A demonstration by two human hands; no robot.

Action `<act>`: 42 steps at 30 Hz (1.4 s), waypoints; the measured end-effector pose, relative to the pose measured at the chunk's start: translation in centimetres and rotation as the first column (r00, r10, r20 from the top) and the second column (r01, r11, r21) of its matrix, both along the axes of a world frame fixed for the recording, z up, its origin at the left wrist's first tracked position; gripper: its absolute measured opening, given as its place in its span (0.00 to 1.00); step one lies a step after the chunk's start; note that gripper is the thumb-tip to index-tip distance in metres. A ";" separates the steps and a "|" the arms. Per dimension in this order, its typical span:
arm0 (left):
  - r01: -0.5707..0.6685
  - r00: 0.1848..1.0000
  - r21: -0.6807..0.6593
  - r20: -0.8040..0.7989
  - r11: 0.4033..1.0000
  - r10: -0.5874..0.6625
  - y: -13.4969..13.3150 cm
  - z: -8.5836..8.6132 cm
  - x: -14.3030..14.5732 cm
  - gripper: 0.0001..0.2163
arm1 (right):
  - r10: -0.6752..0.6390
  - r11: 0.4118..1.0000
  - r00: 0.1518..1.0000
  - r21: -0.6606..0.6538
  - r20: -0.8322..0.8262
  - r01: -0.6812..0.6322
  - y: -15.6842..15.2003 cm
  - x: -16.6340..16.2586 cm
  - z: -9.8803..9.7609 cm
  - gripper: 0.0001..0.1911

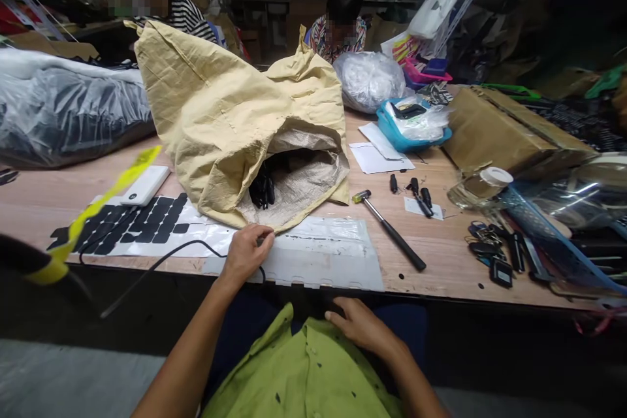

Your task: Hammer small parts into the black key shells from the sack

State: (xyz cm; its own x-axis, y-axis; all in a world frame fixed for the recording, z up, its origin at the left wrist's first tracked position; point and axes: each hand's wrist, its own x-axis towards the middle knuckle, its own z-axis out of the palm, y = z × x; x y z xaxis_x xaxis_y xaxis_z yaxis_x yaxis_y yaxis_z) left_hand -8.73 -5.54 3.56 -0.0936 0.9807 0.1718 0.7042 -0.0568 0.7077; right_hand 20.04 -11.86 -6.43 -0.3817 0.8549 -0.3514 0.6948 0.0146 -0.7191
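A large beige cloth sack point(220, 98) lies on the table, its mouth facing me and showing a pale lining. Several black items point(263, 188) are visible inside the mouth; their kind is unclear in the shadow. At the lower rim of the mouth, my left hand point(246, 249) is closed on the sack's edge, with its fingers curled. My right hand point(362, 325) is low in front of my lap, just below the table edge. Its thumb and forefinger are apart, and nothing shows in it.
A hammer point(392, 232) lies right of a grey plastic sheet point(333, 255). Black tool-like pieces point(420, 196), keys point(484, 241), a jar point(482, 186) and a blue basket point(389, 130) are at right. Left are black stickers point(157, 219) and a white power bank point(145, 184). Two people sit opposite.
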 end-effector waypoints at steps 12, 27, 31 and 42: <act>-0.126 0.988 0.048 -0.082 0.991 0.130 0.8 1.7 -3.5 0.12 | -0.585 0.531 0.810 0.769 0.030 0.355 12.1 3.7 6.6 0.17; -0.525 0.822 -0.153 -0.347 0.837 0.452 10.2 1.1 3.0 0.15 | -0.668 0.484 0.735 0.820 0.119 0.307 13.6 1.6 4.0 0.14; -0.468 0.841 -0.064 -0.340 0.881 0.422 9.7 0.2 2.6 0.13 | -0.668 0.486 0.737 0.808 0.099 0.332 13.6 1.4 4.0 0.13; 0.071 0.987 0.289 -0.160 0.955 -0.025 6.3 -1.2 4.0 0.11 | -0.682 0.492 0.724 0.798 0.103 0.349 14.4 1.2 3.7 0.13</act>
